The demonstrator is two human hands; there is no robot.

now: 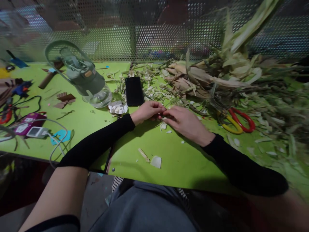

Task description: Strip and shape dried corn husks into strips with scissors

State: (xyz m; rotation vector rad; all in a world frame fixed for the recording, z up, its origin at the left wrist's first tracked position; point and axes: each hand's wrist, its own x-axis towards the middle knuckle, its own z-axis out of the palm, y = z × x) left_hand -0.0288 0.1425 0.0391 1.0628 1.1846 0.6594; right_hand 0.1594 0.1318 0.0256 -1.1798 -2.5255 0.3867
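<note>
Over the green table (142, 145), my left hand (149, 112) and my right hand (184, 124) meet fingertip to fingertip. Both are closed in a pinch, and whatever lies between the fingers is too small or hidden to name. Pale scraps (163, 126) sit just below the fingertips of my right hand. A black phone (134, 91) lies flat beyond my left hand. Nearer my body are a pale piece like a petal (156, 161) and a thin light strip (144, 155).
Dried corn husks (193, 75) and shreds heap up at the back right, with red-and-yellow-handled scissors (235, 120) beside them. A green water bottle (90, 79) stands left of the phone, near crumpled white tissue (117, 107). A charger with cables (37, 131) lies at left. Perforated mesh (154, 38) rises behind.
</note>
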